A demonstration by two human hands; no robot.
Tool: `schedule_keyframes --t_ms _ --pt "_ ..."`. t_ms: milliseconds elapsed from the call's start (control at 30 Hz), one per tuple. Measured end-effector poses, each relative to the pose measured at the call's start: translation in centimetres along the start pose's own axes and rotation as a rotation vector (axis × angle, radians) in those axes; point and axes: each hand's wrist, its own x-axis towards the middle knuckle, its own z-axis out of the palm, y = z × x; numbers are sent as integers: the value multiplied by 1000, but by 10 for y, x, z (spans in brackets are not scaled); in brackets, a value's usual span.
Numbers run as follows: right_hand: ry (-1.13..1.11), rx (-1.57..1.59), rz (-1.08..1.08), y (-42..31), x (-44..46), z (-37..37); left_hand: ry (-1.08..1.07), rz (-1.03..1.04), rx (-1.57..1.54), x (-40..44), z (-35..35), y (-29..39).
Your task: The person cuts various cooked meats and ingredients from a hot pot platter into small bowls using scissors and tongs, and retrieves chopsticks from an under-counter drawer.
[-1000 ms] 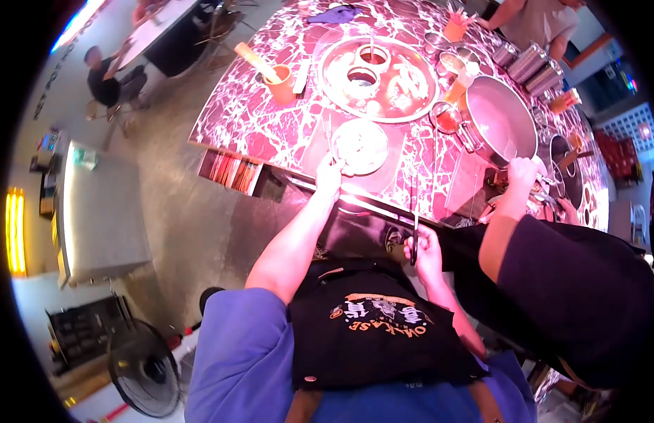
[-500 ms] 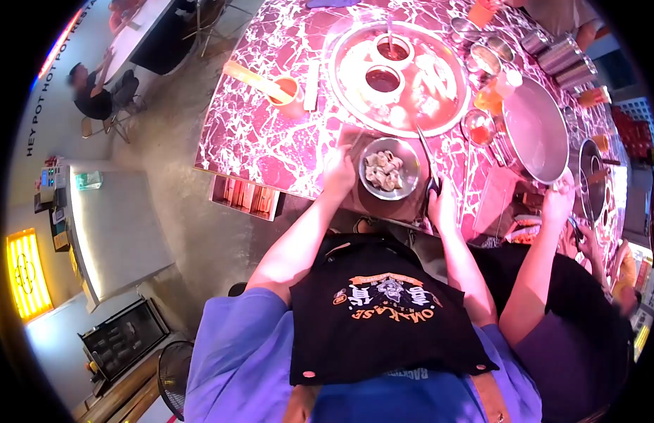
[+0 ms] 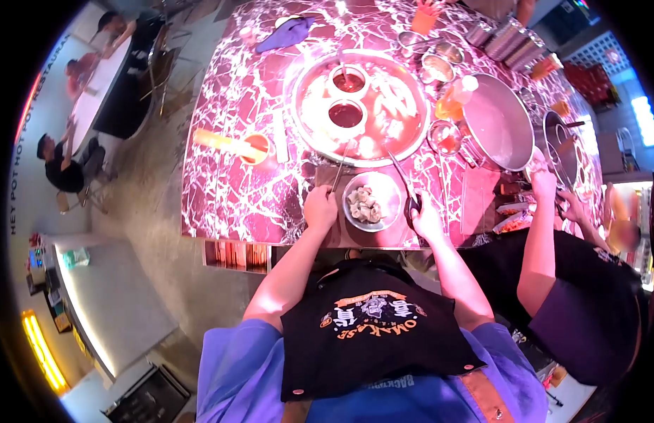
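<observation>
My left hand is closed around a thin metal utensil, its kind unclear, which points up toward the large round tray. In my right hand are scissors with dark handles, their blades reaching over the tray's near rim. Between my hands sits a metal bowl of chopped, pale, glistening pieces. Just beyond it, the tray holds reddish liquid, pale food and two bowls of dark sauce.
Left of the tray stand an orange cup and a pale stick-like object. A large pot and a bottle are to the right. Beside me, a co-worker's arm reaches to the pot. Farther back lies a purple cloth.
The view has tilted up and shifted. Both utensils have moved forward from beside the bowl, and their tips are now over the tray's near edge. The bowl stays between my hands.
</observation>
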Motion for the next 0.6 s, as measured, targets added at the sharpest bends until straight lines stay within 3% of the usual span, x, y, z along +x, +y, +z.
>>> schedule_keyframes --t_ms 133,233,333,467,600 --pt "-68 244 9 20 18 -8 -128 -59 -189 4 -14 -10" --pt "-59 157 81 -18 28 -41 -195 -95 -296 6 -37 -4" --pt "5 -104 29 -56 59 -69 -214 -93 -309 18 -45 0" --pt "-77 -452 -48 -106 158 -81 -194 7 -245 48 -36 19" --pt "-222 -758 -229 -162 244 -77 -183 -103 -383 59 -12 34"
